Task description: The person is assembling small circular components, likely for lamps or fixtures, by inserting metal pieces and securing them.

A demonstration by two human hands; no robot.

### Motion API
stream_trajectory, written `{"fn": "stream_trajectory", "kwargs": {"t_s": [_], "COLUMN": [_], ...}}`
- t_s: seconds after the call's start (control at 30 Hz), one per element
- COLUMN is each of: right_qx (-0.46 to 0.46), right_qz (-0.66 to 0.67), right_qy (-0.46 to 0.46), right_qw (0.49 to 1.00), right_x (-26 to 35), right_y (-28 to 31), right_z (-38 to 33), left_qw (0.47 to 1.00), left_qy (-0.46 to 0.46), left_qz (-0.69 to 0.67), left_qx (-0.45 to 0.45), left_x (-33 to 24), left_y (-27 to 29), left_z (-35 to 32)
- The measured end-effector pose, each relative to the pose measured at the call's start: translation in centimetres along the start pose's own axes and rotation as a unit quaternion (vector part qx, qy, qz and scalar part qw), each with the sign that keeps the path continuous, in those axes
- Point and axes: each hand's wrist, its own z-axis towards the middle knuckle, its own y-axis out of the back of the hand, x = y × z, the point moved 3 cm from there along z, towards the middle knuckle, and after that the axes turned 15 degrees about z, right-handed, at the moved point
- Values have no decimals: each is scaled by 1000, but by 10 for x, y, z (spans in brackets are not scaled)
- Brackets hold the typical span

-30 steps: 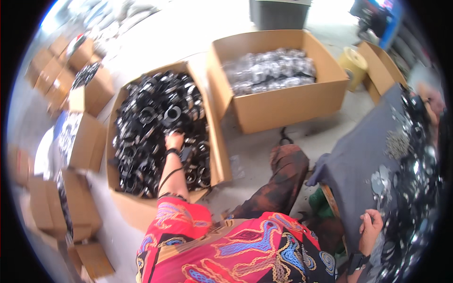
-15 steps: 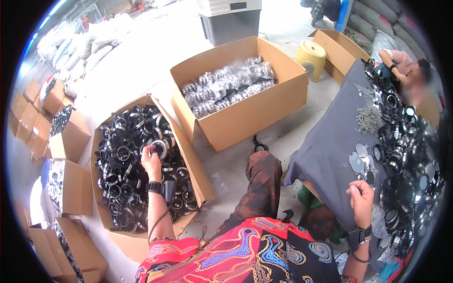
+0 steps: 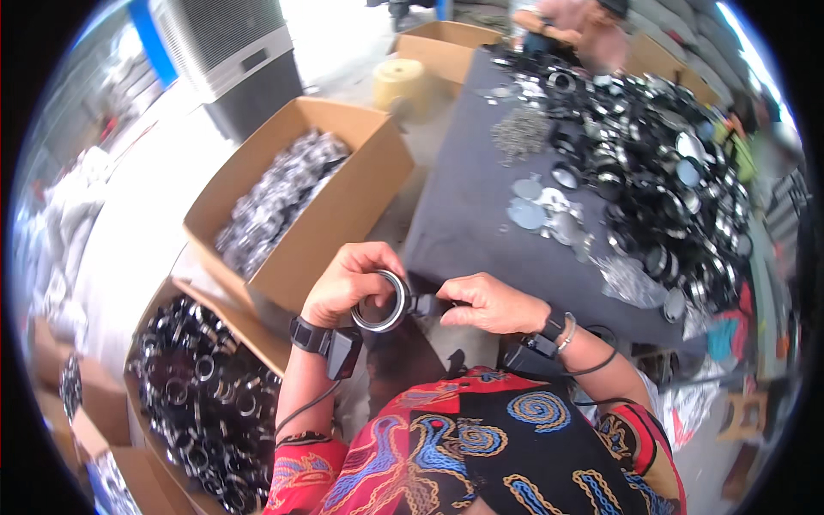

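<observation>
In front of my body is a round ring-shaped part [image 3: 402,311] with a silver rim and a black stem [image 3: 423,304]. My left hand [image 3: 345,281] is closed round the ring's left side, its fingers reaching into the opening. Fingertips of my right hand [image 3: 496,304] pinch the end of the stem from the right. Similar black and silver ring parts [image 3: 202,395] fill an open cardboard box at lower left. On the grey-covered table at right lie flat round discs [image 3: 528,214] and a heap of small metal pieces [image 3: 521,133].
A larger cardboard box [image 3: 343,206] holds plastic-wrapped silver parts. Black and silver round parts [image 3: 669,197] pile up along the table's far right side. Another person [image 3: 566,34] sits at the table's far end, near a yellow stool [image 3: 402,84].
The view has turned right. My left hand has left the box of rings with a ring part and come before my body. My right hand has moved from the table edge onto its stem.
</observation>
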Motion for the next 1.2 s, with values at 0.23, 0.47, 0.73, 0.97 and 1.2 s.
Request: {"fn": "stream_trajectory", "kwargs": {"t_s": [0.23, 0.47, 0.73, 0.97, 1.2], "right_qx": [-251, -329, -491, -421, -409], "right_qz": [185, 88, -289, -474, -300], "right_qy": [-24, -19, 60, -144, -96], "right_qw": [950, 940, 820, 759, 856], "right_x": [-30, -48, -29, -46, -44], "right_y": [23, 36, 96, 138, 144], "right_z": [-36, -33, -70, -76, -95], "left_qw": [977, 975, 993, 972, 971], "left_qy": [-120, -124, -66, -124, -115], "left_qz": [-148, 95, 16, 43, 68], "left_qx": [-100, -161, -98, -195, -196], "left_x": [28, 40, 44, 41, 50], "left_y": [-39, -96, -97, -102, -97], "left_z": [56, 98, 110, 104, 97]}}
